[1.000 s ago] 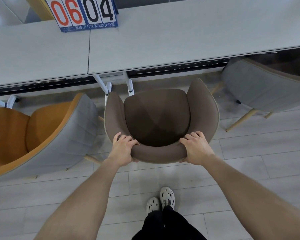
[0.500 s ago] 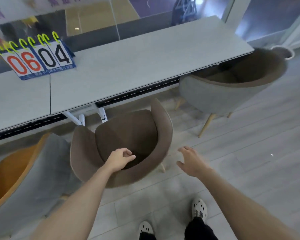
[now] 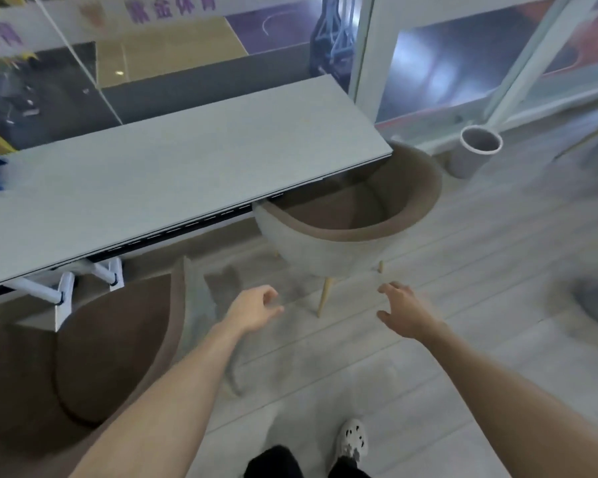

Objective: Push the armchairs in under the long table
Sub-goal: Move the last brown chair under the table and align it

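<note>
The long grey table (image 3: 173, 174) runs across the upper left and ends at the right. A brown armchair (image 3: 111, 343) sits at the lower left with its front partly under the table. A second armchair (image 3: 328, 250), grey outside and brown inside, stands at the table's right end, turned sideways, its seat partly under the tabletop. My left hand (image 3: 252, 307) and my right hand (image 3: 403, 312) hover over the floor in front of that second chair, a short way from it. Both hold nothing, fingers loosely spread.
A grey cylindrical bin (image 3: 472, 153) stands on the floor right of the table end, by the glass wall. White table legs (image 3: 63, 288) show under the tabletop near the brown armchair. My shoe (image 3: 353, 441) is on the pale plank floor below.
Both hands let go of the brown armchair's backrest. The view swung right, and my hands moved right, now in front of the grey-and-brown armchair at the table's end.
</note>
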Available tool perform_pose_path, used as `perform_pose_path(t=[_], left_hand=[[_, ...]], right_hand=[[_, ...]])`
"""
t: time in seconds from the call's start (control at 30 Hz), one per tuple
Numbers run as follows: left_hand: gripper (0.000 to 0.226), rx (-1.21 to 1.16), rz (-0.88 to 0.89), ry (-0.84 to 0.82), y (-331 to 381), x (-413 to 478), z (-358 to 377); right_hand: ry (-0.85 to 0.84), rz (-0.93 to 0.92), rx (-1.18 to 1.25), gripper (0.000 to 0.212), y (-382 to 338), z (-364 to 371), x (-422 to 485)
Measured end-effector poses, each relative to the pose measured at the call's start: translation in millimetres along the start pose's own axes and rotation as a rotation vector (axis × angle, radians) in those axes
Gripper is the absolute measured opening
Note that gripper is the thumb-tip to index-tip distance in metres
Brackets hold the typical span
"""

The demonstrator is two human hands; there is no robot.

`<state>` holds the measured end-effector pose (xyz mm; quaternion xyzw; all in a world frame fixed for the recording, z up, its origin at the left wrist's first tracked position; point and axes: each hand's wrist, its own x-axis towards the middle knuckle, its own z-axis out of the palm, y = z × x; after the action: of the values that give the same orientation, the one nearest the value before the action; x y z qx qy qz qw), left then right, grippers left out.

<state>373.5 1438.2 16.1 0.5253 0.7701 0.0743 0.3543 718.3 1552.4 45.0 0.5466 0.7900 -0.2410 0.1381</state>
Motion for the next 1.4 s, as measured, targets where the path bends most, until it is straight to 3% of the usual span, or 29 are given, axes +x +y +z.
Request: perform_pose_path(t=[0.13,0.3,0.47,0.6,0.8,1.2,1.4], left_hand=[[0.084,0.091,0.066,-0.011,74.5,56.3,10.4],[0.107,0.306,0.21,0.115,135.4,141.6,15.6],[0.125,0.388,0.199,-0.181,170.7,220.8,37.5],[0.11,0.44,0.188,-0.081,176.8,239.3,62.7],[0.082,0.435,0.179,0.043,174.4,235.6,71.9],[0.067,0.435,0.106,0.055,176.3,234.9,76.2],[0.06,0.39,0.076,0.04,164.4,201.5,83.0]], right_hand=[[0.074,-0.054,-0.128,0.069,44.2,-57.1,62.8],[0.131,-0.125,-0.219,0.087,77.9,-109.3,150.7],[-0.04,-0.212,-0.438,0.107,108.0,-129.6,221.7],[-0.12,-0.341,-0.539,0.093,126.7,-136.8,263.0],[-0.054,-0.517,-0.497,0.06,135.9,-137.7,274.9],[-0.031,-0.557,-0.582,0.055,138.5,-126.9,291.1],[-0.04,-0.544,-0.578,0.048,124.6,-106.0,255.2]])
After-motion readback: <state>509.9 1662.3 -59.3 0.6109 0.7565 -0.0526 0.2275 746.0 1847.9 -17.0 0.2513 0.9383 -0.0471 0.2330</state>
